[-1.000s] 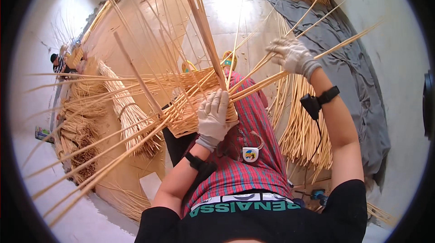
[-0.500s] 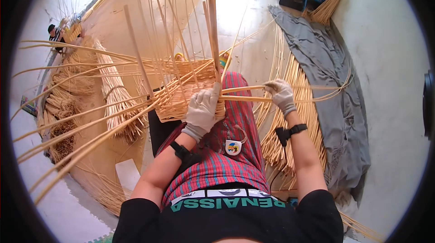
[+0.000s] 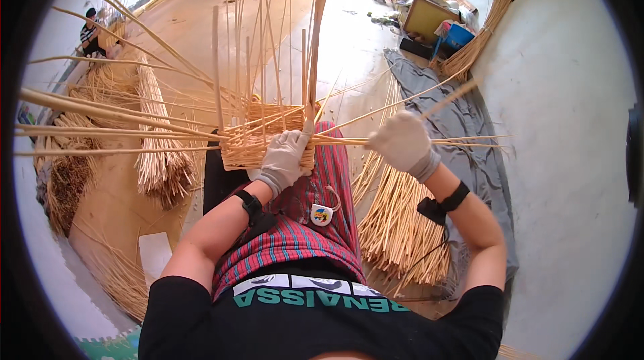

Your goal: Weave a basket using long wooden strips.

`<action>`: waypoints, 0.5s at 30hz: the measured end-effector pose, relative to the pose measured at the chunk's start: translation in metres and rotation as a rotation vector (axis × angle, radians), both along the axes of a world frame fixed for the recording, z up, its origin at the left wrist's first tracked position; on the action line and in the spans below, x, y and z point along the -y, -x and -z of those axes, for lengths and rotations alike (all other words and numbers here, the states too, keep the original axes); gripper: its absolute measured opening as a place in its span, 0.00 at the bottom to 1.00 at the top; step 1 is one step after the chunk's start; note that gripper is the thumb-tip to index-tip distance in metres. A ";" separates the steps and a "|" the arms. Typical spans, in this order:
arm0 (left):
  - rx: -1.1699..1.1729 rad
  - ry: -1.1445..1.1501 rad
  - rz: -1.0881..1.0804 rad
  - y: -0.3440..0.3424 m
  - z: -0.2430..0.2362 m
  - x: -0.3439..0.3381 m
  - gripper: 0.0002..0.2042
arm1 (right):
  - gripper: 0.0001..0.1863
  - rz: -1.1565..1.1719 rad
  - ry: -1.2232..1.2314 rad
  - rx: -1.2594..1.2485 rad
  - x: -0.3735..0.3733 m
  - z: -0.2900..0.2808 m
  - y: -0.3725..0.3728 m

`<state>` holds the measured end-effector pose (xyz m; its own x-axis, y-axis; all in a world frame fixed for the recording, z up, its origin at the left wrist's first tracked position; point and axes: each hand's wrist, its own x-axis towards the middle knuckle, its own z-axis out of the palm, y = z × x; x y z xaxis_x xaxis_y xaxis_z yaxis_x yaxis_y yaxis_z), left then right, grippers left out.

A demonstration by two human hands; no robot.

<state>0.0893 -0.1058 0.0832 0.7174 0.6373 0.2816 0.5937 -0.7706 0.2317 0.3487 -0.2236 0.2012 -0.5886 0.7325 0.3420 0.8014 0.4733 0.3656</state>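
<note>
Basket (image 3: 245, 158), one, woven, unfinished: stood at my lap, toward its left. Thick upright stakes, the two most prominent: one left (image 3: 217, 65), one right (image 3: 315, 58). Thinner uprights between: too many to count.

Left hand (image 3: 284, 155), gloved: laid over the basket's near right corner, fingers together; whether it gripped, I could not tell.

Right hand (image 3: 402, 144), gloved, blurred: closed on the rods (image 3: 345, 140) that ran right from the basket. More rods (image 3: 100, 131) fanned out left, uncounted.

Wristbands, black, two: left (image 3: 249, 206), right (image 3: 456, 197).

Checked red cloth (image 3: 285, 246), one, over my lap; on it one white tag (image 3: 321, 215) with a coloured picture. Black shirt (image 3: 322, 320), one: green lettering, white panels.

Rod bundles: one pale, left (image 3: 164, 165); one near right (image 3: 402, 239); one far right (image 3: 493, 11), beside a blue bucket (image 3: 459, 36). Grey sheet (image 3: 419, 78), one, right. Co-worker (image 3: 90, 34), one, far left.
</note>
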 end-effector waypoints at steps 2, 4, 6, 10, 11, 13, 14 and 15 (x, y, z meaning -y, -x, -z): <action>-0.030 -0.003 0.014 -0.003 -0.004 0.006 0.56 | 0.08 -0.320 -0.054 0.309 -0.019 -0.019 0.061; 0.029 0.022 -0.089 -0.003 -0.007 0.012 0.35 | 0.06 -0.624 -0.500 0.563 -0.046 -0.024 0.125; 0.145 0.075 -0.015 0.003 -0.007 0.012 0.29 | 0.09 -0.753 -0.354 0.532 -0.070 -0.017 0.161; 0.695 0.397 0.191 0.034 0.006 -0.003 0.10 | 0.21 -0.580 -0.080 -0.531 -0.097 0.018 0.133; 0.887 0.437 0.259 0.040 0.013 -0.008 0.08 | 0.23 -0.192 0.003 -0.975 -0.095 0.034 0.121; 1.186 0.843 0.128 0.047 0.027 -0.020 0.07 | 0.28 0.572 0.367 -1.603 -0.092 0.066 0.097; 1.531 1.227 0.004 0.049 0.033 -0.025 0.07 | 0.31 0.530 0.462 -1.399 -0.090 0.081 0.090; 1.611 1.294 -0.029 0.048 0.037 -0.028 0.10 | 0.36 0.557 0.600 -1.178 -0.091 0.093 0.084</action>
<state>0.0410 -0.0780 0.0463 0.3284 0.9445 -0.0125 -0.6465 0.2344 0.7261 0.2649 -0.1324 0.1078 0.2215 0.9750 -0.0181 0.6202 -0.1552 -0.7689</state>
